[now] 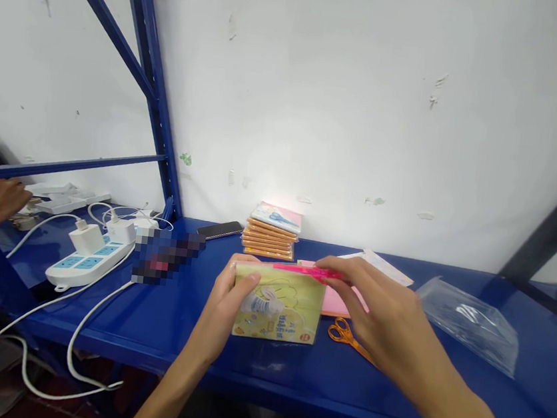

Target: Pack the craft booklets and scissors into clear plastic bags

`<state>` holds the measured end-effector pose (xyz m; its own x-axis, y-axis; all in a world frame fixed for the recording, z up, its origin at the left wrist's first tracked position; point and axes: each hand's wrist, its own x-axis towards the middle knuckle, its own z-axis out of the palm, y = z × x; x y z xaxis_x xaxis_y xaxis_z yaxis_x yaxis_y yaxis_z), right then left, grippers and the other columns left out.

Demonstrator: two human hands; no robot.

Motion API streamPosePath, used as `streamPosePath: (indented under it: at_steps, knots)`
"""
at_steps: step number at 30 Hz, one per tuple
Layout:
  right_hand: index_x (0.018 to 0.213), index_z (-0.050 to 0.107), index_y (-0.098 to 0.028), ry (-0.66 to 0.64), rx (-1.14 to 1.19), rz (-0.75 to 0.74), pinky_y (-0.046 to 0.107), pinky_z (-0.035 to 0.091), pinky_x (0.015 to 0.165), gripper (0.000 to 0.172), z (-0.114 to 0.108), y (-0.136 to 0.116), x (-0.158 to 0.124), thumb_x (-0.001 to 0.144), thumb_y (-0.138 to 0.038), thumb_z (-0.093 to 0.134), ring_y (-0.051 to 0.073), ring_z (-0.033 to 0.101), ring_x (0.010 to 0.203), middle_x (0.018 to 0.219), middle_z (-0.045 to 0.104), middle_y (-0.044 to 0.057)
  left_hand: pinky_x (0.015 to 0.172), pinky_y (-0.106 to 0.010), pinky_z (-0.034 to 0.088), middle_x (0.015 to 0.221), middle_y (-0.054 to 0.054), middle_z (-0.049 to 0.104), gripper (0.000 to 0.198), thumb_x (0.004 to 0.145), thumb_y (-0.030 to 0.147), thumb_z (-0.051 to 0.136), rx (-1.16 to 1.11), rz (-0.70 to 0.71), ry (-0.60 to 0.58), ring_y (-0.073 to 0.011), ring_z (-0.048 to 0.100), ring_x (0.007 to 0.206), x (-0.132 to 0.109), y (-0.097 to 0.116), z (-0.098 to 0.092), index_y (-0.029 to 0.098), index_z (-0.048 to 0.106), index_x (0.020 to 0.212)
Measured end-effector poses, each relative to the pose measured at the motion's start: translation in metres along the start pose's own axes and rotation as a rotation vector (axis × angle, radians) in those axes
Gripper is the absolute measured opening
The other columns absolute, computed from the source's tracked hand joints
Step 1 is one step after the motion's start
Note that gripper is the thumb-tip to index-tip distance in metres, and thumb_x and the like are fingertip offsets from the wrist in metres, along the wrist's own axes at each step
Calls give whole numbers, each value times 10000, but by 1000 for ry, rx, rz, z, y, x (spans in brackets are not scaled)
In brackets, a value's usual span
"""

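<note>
A thin yellow booklet (279, 313) with a cartoon cover, seemingly in a clear sleeve, is upright above the blue table. My left hand (228, 297) grips its left side, thumb across the front. At the booklet's top edge lies a pair of pink scissors (309, 272), held between the fingers and thumb of my right hand (374, 297). Whether the scissors are partly inside the sleeve I cannot tell. Below my right hand, orange scissors (343, 332) rest on the table, their far end hidden by the hand. Pink sheets (335, 304) lie behind the booklet.
A stack of packaged booklets (268, 243) stands near the wall, beside a phone (220, 229). To the right lies a clear plastic bag (471, 328). On the left are a white power strip (83, 270), cables and a blue frame post (156, 108). Another person's hand (0, 201) shows beyond it.
</note>
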<state>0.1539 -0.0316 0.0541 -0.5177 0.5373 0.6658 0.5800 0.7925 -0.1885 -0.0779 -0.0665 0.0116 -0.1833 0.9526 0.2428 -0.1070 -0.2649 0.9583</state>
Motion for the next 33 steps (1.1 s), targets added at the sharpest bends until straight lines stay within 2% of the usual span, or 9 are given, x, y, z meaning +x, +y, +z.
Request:
streamPosePath:
  at_steps: [3, 7, 12, 17, 22, 33]
  knots:
    - [1351, 560, -322, -71, -2, -113, 327, 566, 800, 465, -7, 7, 9, 994, -46, 446, 206, 694, 1006, 1214, 694, 27, 718, -230, 471, 902, 31, 663, 209, 909, 394, 638, -21, -19, 11, -167, 611, 837, 1, 0, 0, 232, 588, 1033]
    - [1401, 539, -337, -109, 1, -168, 352, 557, 860, 575, -12, 11, 15, 959, 12, 421, 210, 663, 1075, 1266, 676, 36, 694, -230, 473, 890, 29, 660, 219, 886, 384, 656, -41, -29, 20, -164, 606, 811, 0, 0, 1, 230, 595, 1030]
    - [1395, 559, -322, -200, -8, -254, 340, 548, 768, 552, -7, 1, 27, 930, -27, 517, 223, 660, 989, 1155, 706, 46, 683, -232, 467, 864, 32, 636, 208, 878, 375, 653, -37, -28, 16, -164, 590, 800, -1, 1, 1, 234, 590, 1016]
    - [1339, 596, -250, -240, 30, -315, 380, 527, 873, 536, 1, -14, 42, 899, 31, 476, 225, 632, 1059, 1157, 715, 55, 738, -240, 453, 913, 22, 613, 168, 908, 356, 630, 11, 15, 20, -163, 562, 854, 0, 0, 1, 224, 612, 1011]
    - [1302, 633, -203, -248, 25, -314, 423, 507, 938, 467, 0, -18, 52, 912, -2, 472, 244, 619, 1097, 1171, 725, 73, 745, -242, 445, 937, 19, 603, 163, 912, 335, 624, -14, 14, 19, -162, 545, 862, 1, -1, 1, 218, 607, 1024]
    - [1176, 692, -201, -305, 59, -323, 407, 486, 925, 437, 5, -21, 54, 880, 26, 464, 236, 616, 1055, 1099, 725, 69, 751, -244, 450, 945, 16, 609, 159, 918, 336, 626, -20, 46, 1, -170, 562, 875, 1, 0, 1, 214, 618, 1019]
